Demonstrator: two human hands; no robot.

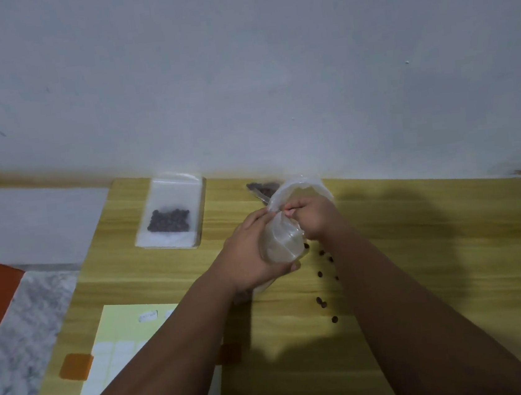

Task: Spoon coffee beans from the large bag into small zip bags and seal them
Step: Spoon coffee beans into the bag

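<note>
My left hand [252, 250] wraps the lower part of the clear bag [283, 242]; my right hand [315, 215] pinches its top. A filled zip bag [170, 214] lies at the far edge of the bench [420, 244].

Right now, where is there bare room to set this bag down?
Widest: bare table right of the loose beans. Smaller strip between filled zip bag and label sheet. Crowded around your left hand and right hand.

Filled zip bag [170, 212] lies left of loose beans [320, 288].
</note>
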